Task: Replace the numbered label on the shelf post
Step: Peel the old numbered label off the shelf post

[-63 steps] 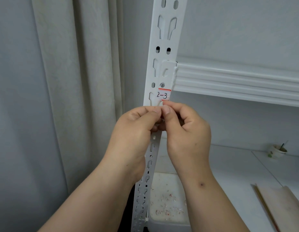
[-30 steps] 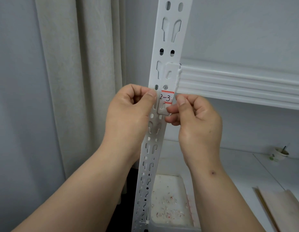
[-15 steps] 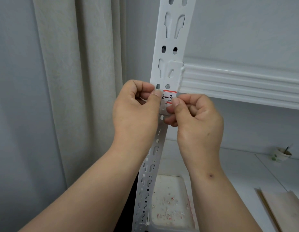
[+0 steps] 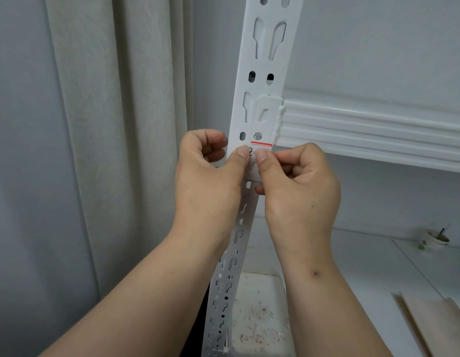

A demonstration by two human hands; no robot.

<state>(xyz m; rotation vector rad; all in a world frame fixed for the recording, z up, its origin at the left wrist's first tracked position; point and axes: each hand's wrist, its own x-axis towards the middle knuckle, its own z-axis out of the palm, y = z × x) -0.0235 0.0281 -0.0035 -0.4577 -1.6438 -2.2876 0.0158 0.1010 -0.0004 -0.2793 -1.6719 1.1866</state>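
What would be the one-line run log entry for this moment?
stage: pressing label on | label: on shelf post, below beam, text mostly covered | left hand: thumb on label | right hand: thumb on label

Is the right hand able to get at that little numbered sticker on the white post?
Yes, it seems so: the right hand already has its thumb on the label on the shelf post, and the left hand presses beside it without blocking.
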